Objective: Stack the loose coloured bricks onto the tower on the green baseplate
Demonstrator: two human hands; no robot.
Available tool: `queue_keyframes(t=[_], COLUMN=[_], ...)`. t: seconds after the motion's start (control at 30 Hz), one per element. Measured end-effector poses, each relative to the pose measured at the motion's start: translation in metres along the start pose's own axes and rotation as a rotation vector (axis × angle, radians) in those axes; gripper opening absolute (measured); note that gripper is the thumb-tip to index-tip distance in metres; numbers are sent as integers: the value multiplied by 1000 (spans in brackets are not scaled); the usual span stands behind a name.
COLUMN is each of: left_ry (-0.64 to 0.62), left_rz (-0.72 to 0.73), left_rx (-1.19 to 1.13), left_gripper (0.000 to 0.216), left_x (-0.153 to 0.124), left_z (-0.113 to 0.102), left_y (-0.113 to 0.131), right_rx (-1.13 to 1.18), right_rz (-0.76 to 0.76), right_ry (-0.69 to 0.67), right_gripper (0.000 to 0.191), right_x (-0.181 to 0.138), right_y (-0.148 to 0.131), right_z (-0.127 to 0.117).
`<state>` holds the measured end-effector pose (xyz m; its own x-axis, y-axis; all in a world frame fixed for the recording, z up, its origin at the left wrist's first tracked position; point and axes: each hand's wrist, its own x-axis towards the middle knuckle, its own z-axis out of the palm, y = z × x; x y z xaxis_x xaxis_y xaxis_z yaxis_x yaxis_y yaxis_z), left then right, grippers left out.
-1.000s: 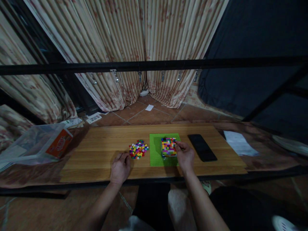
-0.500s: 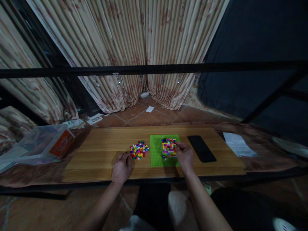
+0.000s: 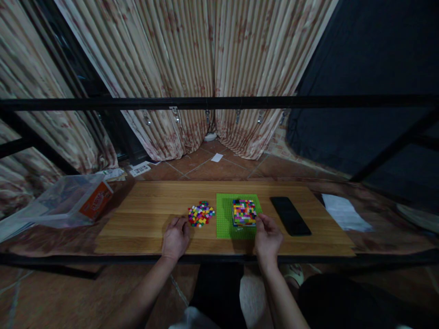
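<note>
A green studded baseplate [image 3: 224,224] lies on the wooden board, bearing a block of many-coloured toy bricks [image 3: 244,212] stacked several layers high. My right hand [image 3: 268,235] is at the near right corner of the stack, thumb and fingertips pinched together. Whatever sits between those fingertips is too small or hidden to make out. To the left is a loose heap of small coloured bricks [image 3: 200,214]. My left hand [image 3: 176,235] rests on the wood at the heap's left edge, its fingers loosely bent and slightly apart, with nothing visible in them.
A black phone [image 3: 290,215] lies right of the baseplate on the wooden board [image 3: 147,201]. Beyond the board's left end stands a clear plastic box [image 3: 65,201] with an orange label. White paper [image 3: 345,212] lies off its right end. A black bar [image 3: 192,103] crosses behind.
My right hand has drawn back slightly toward me, from the right side of the brick stack to its near right corner. The left hand stays by the heap. The view has shifted a little.
</note>
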<state>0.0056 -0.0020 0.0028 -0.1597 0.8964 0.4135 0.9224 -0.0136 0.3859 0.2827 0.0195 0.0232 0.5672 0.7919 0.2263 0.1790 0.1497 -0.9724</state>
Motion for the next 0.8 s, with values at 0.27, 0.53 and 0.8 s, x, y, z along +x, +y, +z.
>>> queue_keyframes(t=[0.27,0.53,0.8], left_ry=[-6,-14,-7], left_rz=[-5,-12,-6], left_rx=[-19,-48,-32], left_gripper=[24,24,22], left_x=[-1,-2,-3], left_z=[-1,-2,-2], left_y=[1,3,3], right_rx=[-142,-377,-563], right_rz=[-192,-454,-508], right_ry=[-406,-732,-697], right_gripper=[23,25,18], right_x=[-51,-77,-80], right_y=[-20,-19,-19], right_z=[25,70,100])
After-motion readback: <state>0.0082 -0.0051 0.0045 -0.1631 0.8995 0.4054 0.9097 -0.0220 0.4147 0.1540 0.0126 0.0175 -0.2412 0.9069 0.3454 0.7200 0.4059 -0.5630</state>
